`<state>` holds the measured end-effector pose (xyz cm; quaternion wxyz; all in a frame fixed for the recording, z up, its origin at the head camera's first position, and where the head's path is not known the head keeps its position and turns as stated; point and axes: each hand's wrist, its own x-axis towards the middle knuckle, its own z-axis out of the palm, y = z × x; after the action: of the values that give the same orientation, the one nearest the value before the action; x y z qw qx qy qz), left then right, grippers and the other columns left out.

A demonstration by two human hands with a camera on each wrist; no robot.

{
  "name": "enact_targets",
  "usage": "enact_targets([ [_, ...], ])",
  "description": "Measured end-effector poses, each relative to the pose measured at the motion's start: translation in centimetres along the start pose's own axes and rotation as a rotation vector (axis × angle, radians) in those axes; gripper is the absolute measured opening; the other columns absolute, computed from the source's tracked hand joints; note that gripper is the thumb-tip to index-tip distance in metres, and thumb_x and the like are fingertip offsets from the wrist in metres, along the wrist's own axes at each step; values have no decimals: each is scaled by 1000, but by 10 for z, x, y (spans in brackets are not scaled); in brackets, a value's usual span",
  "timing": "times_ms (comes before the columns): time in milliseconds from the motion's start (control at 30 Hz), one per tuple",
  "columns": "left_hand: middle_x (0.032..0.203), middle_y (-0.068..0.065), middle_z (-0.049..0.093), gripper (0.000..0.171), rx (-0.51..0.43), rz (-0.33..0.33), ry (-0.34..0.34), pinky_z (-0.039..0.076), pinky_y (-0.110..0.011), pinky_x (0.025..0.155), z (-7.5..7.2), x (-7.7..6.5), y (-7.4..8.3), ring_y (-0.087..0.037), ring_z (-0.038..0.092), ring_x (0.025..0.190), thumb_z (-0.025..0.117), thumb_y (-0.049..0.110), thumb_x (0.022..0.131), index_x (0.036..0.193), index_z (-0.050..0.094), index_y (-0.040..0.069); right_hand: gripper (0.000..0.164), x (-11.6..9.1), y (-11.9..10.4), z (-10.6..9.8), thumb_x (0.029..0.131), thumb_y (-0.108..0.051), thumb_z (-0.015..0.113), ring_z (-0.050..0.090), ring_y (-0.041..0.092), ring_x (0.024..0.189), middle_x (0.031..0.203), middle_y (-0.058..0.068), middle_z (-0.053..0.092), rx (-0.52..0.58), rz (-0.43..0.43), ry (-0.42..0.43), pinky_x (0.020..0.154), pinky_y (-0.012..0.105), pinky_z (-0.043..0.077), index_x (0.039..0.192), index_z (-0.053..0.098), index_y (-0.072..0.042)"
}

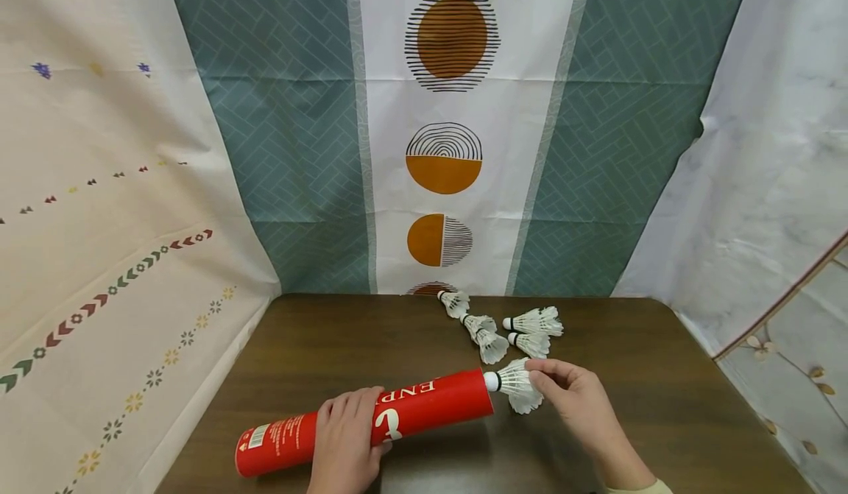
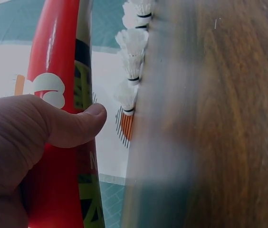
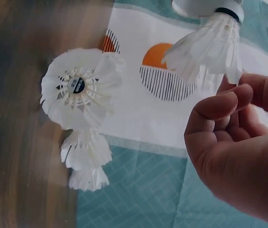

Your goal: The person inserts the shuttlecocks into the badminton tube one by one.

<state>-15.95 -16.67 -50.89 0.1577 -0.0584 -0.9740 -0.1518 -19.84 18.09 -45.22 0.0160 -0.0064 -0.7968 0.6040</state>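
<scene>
Two things are held in the lower middle of the head view: a long red tube [image 1: 453, 401] and, at its right-hand end, a white feathered shuttlecock [image 1: 521, 380]. We see the left hand [image 1: 347, 435] wrapped over the tube near its middle and clamped on it, the tube slanting from lower left up toward the centre right. The right hand [image 1: 583, 404] pinches the shuttlecock by the outer edge of its feathers, thumb and fingertips together, with the cork pointing left at the tube's mouth; we cannot tell whether any of the cork lies inside the rim. More shuttlecocks [image 1: 535, 322] lie on the dark wooden table [image 1: 662, 383], just above and right of the frame's centre, some of them nested. We judge the held shuttlecock to be very light, firm at the cork and fragile at the skirt, so a hard squeeze on those feather tips could bend or split them. A gentle hold suits the feathers, and we would find the sturdiest grip nearer the cork. The tube looks stiff, light and rather smooth; its round wall could roll or slide, so we favour a full wrap around its middle.
</scene>
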Motion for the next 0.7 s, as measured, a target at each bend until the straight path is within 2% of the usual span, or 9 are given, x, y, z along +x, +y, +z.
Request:
enact_targets([
  [100, 128, -4, 71, 91, 0, 3, -16, 50, -60, 101, 1, 0, 2, -27, 62, 115, 107, 30, 57, 135, 61, 16, 25, -3, -1, 9, 100, -16, 76, 66, 6, 82, 104, 6, 79, -32, -45, -90, 72, 22, 56, 121, 76, -2],
  [233, 128, -4, 71, 91, 2, 28, -19, 49, -60, 101, 1, 1, 6, -27, 61, 116, 107, 30, 58, 136, 61, 16, 33, -7, -3, 28, 102, -17, 73, 69, 10, 87, 109, 17, 78, 24, -109, -234, 77, 24, 59, 128, 65, 3],
  [300, 129, -4, 71, 91, 3, 35, -14, 49, -60, 101, 0, 2, 6, -27, 61, 116, 106, 30, 59, 136, 60, 16, 43, -9, -5, 38, 101, -17, 74, 70, 11, 91, 112, 19, 78, 54, -112, -268, 80, 25, 60, 135, 57, 4],
  [467, 129, -4, 71, 92, 0, 32, 7, 49, -59, 101, -1, 3, 7, -27, 62, 116, 107, 29, 58, 136, 61, 16, 67, -10, -10, 55, 96, -18, 81, 72, 18, 96, 117, 19, 78, 80, -84, -264, 79, 24, 60, 150, 43, -2],
  [600, 128, -3, 72, 92, -14, 18, 2, 50, -60, 100, -2, 3, 7, -26, 62, 115, 107, 30, 57, 135, 61, 17, 75, -10, -10, 61, 103, -17, 72, 73, 23, 112, 135, 28, 69, 130, -116, -379, 88, 25, 61, 164, 29, -6],
  [667, 127, -3, 72, 92, -18, 8, -8, 50, -60, 100, -3, 3, 7, -26, 62, 115, 107, 30, 56, 134, 61, 17, 75, -10, -9, 61, 106, -18, 67, 73, 22, 117, 139, 29, 66, 151, -134, -442, 92, 26, 61, 167, 24, -9],
  [700, 127, -3, 71, 92, -19, 2, -12, 51, -60, 101, -3, 3, 7, -26, 62, 115, 107, 30, 56, 134, 60, 17, 74, -9, -8, 59, 107, -18, 66, 73, 21, 116, 137, 28, 68, 142, -149, -442, 92, 26, 61, 167, 25, -9],
])
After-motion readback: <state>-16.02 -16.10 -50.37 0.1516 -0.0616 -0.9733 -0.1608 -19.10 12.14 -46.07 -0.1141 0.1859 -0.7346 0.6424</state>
